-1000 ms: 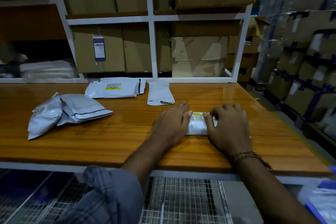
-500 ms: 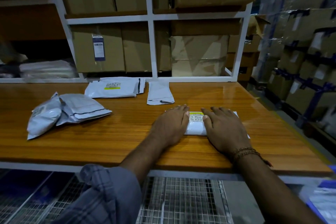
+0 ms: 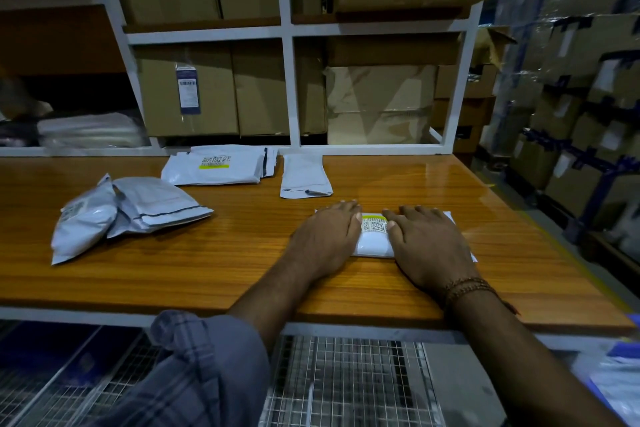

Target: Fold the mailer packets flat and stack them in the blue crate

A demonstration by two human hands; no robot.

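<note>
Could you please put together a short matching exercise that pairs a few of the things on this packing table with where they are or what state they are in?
Things:
1. white labelled packet
2. two puffy grey mailers
3. flat mailer stack
4. beaded bracelet

Places or states:
A. at the back of the table, by the shelf frame
B. pressed flat under both hands
C. worn on the right wrist
D. lying unflattened at the table's left

Pairs: 1-B, 2-D, 3-A, 4-C

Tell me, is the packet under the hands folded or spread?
Cannot tell: both the left hand and right hand press flat on the packet, hiding its ends.
</note>
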